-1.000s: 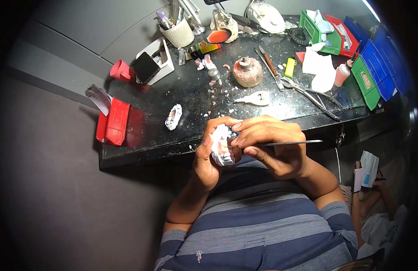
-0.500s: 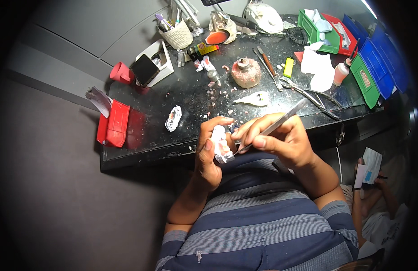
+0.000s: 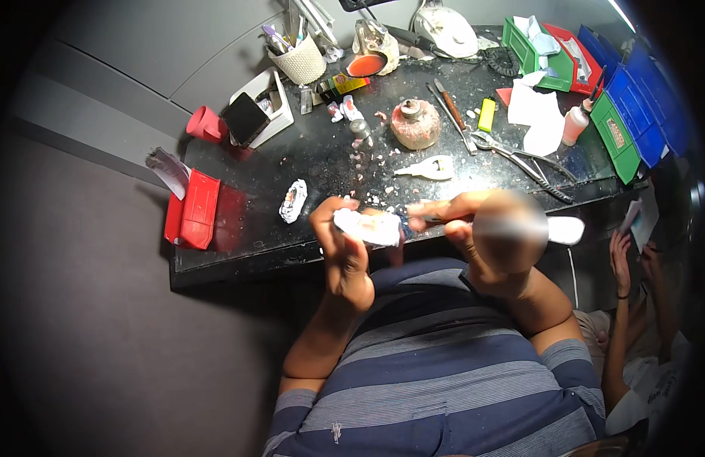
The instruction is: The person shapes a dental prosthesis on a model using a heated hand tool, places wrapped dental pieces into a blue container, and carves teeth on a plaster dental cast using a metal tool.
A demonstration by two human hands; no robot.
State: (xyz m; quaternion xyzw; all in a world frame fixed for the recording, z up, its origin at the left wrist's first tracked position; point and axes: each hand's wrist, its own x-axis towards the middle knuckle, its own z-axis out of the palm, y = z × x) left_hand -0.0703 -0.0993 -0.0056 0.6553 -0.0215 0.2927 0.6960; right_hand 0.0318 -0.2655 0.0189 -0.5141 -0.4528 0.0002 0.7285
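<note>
My left hand (image 3: 343,255) is closed around a white plaster dental model (image 3: 371,228) with pinkish material on it, raised at the front edge of the bench. Just right of the model is my right hand (image 3: 465,234), its fingers pinched on a slim metal carving tool (image 3: 438,222). A round blurred patch hides much of that hand and the middle of the tool. Beyond the patch the tool's broad end (image 3: 567,230) shines white. Another white dental model (image 3: 294,201) lies on the bench to the left.
On the dark bench (image 3: 246,221) stand a pink-spattered burner (image 3: 415,124), pliers (image 3: 520,156), a brown-handled knife (image 3: 450,103), a white tube (image 3: 428,168) and a yellow lighter (image 3: 486,114). Coloured bins (image 3: 619,137) line the right; a red bin (image 3: 196,209) sits left. Another person's hands (image 3: 623,259) hold papers at right.
The model in my left hand has turned from upright to lying sideways. My right hand has shifted slightly right and swung the tool flatter. The other person's hands and papers have moved up.
</note>
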